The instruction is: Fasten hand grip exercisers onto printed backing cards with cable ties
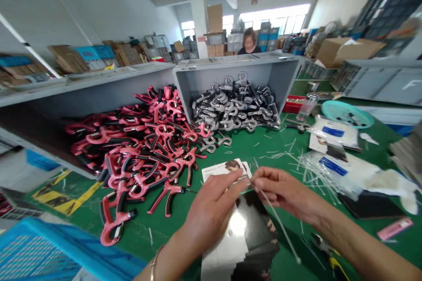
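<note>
My left hand (216, 199) lies over a glossy printed card (224, 252), its fingertips pressed together at the card's upper part. Behind those fingers shows another printed card (217, 169) with a picture on it. My right hand (280, 186) pinches a white cable tie (281, 226) close to the left fingertips, and the tie's long tail hangs down to the right. What lies between the fingertips is partly hidden. Left of my left hand, a pink and black hand grip strengthener (169, 195) rests on the green table (184, 232).
Pink hand grips (141, 149) spill from a grey crate (115, 85); another crate (227, 66) holds grey ones (231, 105). Loose cable ties (316, 171), cutters (325, 246), a pink marker-like object (394, 228) and a turquoise plate (332, 107) lie right. A person (249, 44) is beyond.
</note>
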`<state>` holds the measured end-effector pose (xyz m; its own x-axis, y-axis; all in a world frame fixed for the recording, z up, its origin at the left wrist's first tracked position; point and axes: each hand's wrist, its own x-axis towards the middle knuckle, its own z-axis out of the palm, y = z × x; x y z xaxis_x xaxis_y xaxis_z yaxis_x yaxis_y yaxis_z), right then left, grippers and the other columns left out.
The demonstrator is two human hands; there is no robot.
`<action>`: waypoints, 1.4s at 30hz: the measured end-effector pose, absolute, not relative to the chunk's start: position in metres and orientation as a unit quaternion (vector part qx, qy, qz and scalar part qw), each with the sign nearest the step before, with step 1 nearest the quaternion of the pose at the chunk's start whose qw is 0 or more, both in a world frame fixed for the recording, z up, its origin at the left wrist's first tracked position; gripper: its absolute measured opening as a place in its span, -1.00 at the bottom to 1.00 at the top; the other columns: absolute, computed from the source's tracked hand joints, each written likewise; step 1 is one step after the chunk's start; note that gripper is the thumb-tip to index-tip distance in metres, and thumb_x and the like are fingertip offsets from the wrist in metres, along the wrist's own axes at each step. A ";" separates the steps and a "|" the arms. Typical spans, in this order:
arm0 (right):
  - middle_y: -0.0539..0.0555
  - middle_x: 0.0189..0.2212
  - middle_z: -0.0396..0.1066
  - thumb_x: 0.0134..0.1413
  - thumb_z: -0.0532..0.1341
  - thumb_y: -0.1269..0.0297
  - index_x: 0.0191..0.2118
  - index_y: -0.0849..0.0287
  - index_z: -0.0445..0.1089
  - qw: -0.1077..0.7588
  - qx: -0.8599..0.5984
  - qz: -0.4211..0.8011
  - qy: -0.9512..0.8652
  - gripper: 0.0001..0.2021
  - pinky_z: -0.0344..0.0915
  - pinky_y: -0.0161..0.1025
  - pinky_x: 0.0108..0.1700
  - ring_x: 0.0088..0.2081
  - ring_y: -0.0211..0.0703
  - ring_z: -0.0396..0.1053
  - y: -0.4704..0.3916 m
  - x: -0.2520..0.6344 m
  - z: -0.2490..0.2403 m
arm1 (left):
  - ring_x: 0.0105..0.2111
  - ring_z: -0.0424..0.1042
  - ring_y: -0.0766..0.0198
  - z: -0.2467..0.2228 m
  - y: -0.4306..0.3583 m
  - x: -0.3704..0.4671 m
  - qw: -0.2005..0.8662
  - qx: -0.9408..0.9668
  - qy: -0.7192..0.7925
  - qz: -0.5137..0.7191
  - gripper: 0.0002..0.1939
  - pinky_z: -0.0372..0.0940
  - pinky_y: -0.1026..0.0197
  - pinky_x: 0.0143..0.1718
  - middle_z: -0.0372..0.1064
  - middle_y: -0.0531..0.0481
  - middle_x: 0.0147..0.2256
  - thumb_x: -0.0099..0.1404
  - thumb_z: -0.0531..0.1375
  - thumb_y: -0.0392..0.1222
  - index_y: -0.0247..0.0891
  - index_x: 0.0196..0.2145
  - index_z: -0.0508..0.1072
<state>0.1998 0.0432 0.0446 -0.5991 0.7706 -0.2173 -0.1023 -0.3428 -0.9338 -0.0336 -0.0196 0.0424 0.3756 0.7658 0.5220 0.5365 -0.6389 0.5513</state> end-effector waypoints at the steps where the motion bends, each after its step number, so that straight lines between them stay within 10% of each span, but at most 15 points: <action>1: -0.19 -0.63 0.03 0.12 0.33 0.07 -0.27 0.17 0.36 0.284 -0.316 0.788 -0.446 -0.73 -0.10 -0.41 -0.55 -0.60 -0.41 -0.09 0.029 0.191 0.043 | 0.13 0.35 -0.01 0.041 -0.022 -0.026 0.168 0.823 0.393 0.374 -0.47 0.22 -0.10 0.15 0.34 -0.11 0.19 0.39 0.06 -0.33 -0.05 0.28 0.25; 6: -0.19 -0.62 0.02 0.13 0.35 0.19 -0.32 0.18 0.33 0.305 -0.281 0.847 -0.333 -0.78 -0.14 -0.41 -0.56 -0.60 -0.44 -0.19 -0.004 0.175 0.022 | -0.08 0.46 0.05 0.021 -0.041 -0.015 0.209 0.802 0.425 0.365 -0.60 0.32 -0.01 0.02 0.51 -0.16 -0.06 0.43 0.03 -0.30 -0.14 0.15 0.42; 14: -0.01 -0.46 0.40 0.14 0.30 0.03 -0.15 0.13 0.46 0.340 -0.395 0.672 -0.526 -0.71 0.20 -0.33 -0.46 -0.52 -0.31 0.24 -0.015 0.173 0.019 | -0.29 0.43 0.12 0.018 -0.046 -0.012 0.220 0.728 0.539 0.362 -0.83 0.32 0.09 -0.21 0.46 -0.10 -0.33 0.41 0.08 -0.21 -0.19 -0.24 0.48; 17: 0.08 -0.33 0.48 0.17 0.26 0.04 -0.27 0.10 0.52 0.401 -0.434 0.519 -0.617 -0.76 0.33 -0.26 -0.33 -0.36 -0.16 0.38 -0.014 0.180 0.018 | -0.09 0.42 0.06 0.012 -0.048 -0.020 0.214 0.701 0.546 0.407 -0.81 0.29 0.01 0.00 0.46 -0.14 -0.15 0.38 0.14 -0.17 -0.16 -0.09 0.47; 20: 0.12 -0.22 0.48 0.22 0.22 0.07 -0.23 0.10 0.53 0.433 -0.456 0.435 -0.645 -0.77 0.36 -0.22 -0.22 -0.23 -0.09 0.42 -0.008 0.191 0.019 | 0.22 0.17 -0.10 -0.007 -0.047 -0.038 0.190 0.589 0.640 0.456 -0.34 0.06 -0.18 0.24 0.24 -0.25 0.19 0.20 0.33 -0.06 -0.21 0.21 0.27; 26: -0.06 -0.51 0.40 0.20 0.27 0.15 -0.13 0.11 0.38 0.461 -0.449 0.486 -0.591 -0.80 0.35 -0.29 -0.35 -0.47 -0.24 0.38 0.015 0.183 0.030 | 0.14 0.31 0.00 -0.027 -0.034 -0.065 0.352 0.503 0.606 0.506 -0.62 0.14 0.00 0.19 0.38 -0.15 0.10 0.26 0.26 -0.06 -0.19 0.02 0.50; 33: 0.04 -0.38 0.53 0.19 0.27 0.14 -0.29 0.14 0.31 0.387 -0.366 0.606 -0.591 -0.80 0.46 -0.23 -0.29 -0.40 -0.19 0.52 0.029 0.127 0.049 | -0.48 0.48 0.27 -0.009 -0.041 -0.092 0.553 0.287 0.505 0.597 -0.61 0.32 0.24 -0.39 0.55 -0.05 -0.27 0.19 0.31 -0.08 -0.27 -0.05 0.44; 42: -0.01 -0.40 0.46 0.12 0.32 0.10 -0.29 0.14 0.28 0.310 -0.318 0.661 -0.605 -0.74 0.44 -0.34 -0.52 -0.46 -0.24 0.49 0.031 0.074 0.010 | -0.51 0.46 0.33 -0.028 -0.061 -0.104 0.576 0.228 0.476 0.625 -0.59 0.28 0.32 -0.45 0.54 -0.02 -0.29 0.14 0.36 -0.09 -0.25 -0.07 0.46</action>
<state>0.0739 0.0309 0.0098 -0.6055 0.7946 -0.0455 -0.0250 -0.0760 -0.9968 -0.1039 -0.0614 -0.0279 -0.2339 0.9359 -0.2633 -0.5029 0.1153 0.8566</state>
